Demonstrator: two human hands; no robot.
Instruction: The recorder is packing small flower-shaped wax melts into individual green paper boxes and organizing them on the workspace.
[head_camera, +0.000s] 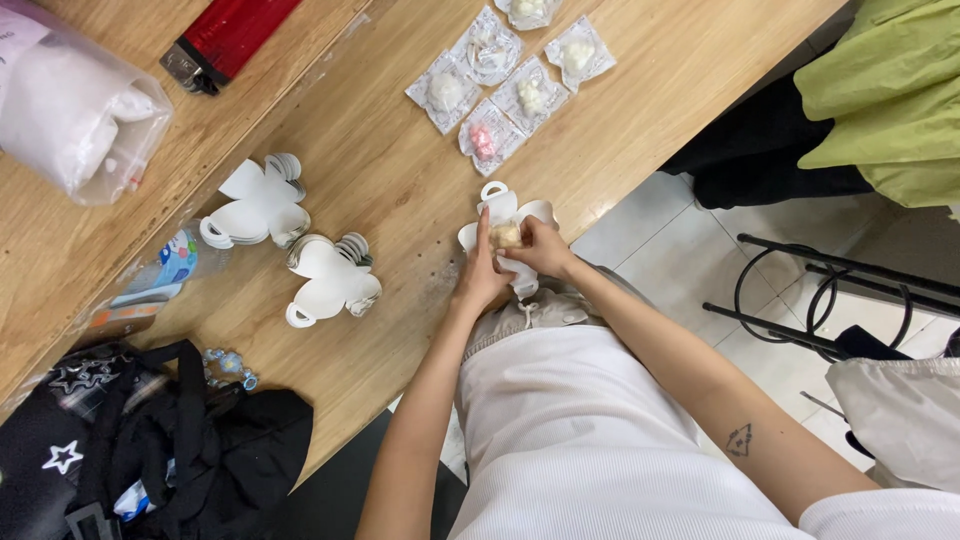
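While both hands work at the near edge of the wooden table (400, 190), the left hand (482, 278) lies half open with its forefinger stretched straight up along a white paper cutout (508, 212), and the right hand (540, 246) pinches a small pale lump (506, 236) at the cutout's middle. That cutout is flower-shaped with a looped tab, and its long axis runs away from the person, the loop pointing toward the far side of the table. Two stacks of the same cutouts (258, 203) (332, 276) sit well apart to the left (how many sheets each holds I cannot tell). Six small clear packets (530, 96) lie clustered beyond the hands, one with something pink inside. A red object (228, 32), a clear bag (70, 110) and a black bag (150, 440) keep to the left side. Open wood lies between the stacks and the hands; the table's edge passes just under the wrists.
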